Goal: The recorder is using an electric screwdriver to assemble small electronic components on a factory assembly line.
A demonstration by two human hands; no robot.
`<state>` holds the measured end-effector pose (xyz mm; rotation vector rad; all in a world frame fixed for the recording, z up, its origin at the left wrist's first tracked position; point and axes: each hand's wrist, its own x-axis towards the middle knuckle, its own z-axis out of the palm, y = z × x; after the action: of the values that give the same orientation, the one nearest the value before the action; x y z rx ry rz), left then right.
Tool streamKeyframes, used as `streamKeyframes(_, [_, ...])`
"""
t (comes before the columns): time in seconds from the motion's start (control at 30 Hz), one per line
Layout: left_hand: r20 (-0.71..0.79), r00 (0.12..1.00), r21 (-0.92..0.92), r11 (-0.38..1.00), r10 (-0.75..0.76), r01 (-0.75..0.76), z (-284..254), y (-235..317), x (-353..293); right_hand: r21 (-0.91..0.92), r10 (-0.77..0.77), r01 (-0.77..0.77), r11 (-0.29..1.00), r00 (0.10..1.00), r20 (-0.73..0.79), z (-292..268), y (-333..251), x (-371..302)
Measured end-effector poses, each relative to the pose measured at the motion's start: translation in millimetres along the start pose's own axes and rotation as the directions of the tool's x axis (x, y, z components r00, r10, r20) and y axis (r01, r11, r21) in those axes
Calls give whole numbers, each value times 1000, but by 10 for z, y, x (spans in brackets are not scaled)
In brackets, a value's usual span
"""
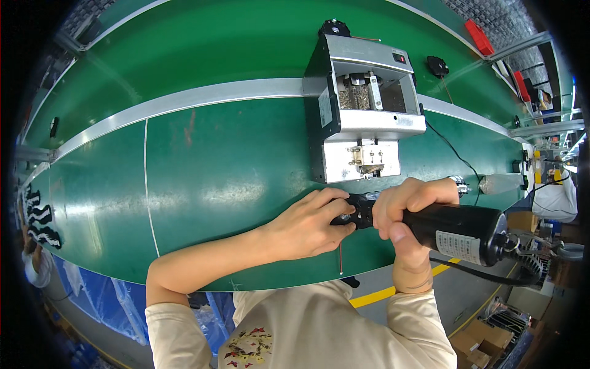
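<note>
My right hand is wrapped round a black electric screwdriver, its body slanting to the lower right with a white label on it. The tip is hidden behind my fingers. Against the green bench, my left hand grips a small black part beside the screwdriver's front end; its exact kind is mostly covered. A thin reddish wire runs out below my left hand toward the bench edge. Just beyond both hands stands a silver and black screw feeder with loose screws in its open tray.
Similar black parts with wires lie behind the feeder and at the far right. A metal rail crosses the bench. A clear plastic bottle lies at right. A cable trails below the screwdriver.
</note>
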<state>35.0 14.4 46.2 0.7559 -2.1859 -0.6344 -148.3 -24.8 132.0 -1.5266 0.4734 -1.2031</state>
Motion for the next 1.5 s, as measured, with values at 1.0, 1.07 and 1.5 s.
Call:
streamKeyframes(1.0, [-83, 996, 52, 998, 30, -26, 100, -28, -32, 49, -166, 181, 982, 960, -223, 89, -148, 53])
streamKeyframes(1.07, [-54, 998, 34, 999, 18, -16, 102, -34, -35, 57, -143, 157, 986, 970, -195, 66, -155, -41])
streamKeyframes(1.5, [-52, 999, 17, 1000, 7, -7, 79, -43, -33, -5, -128, 128, 992, 991, -48, 67, -70, -188])
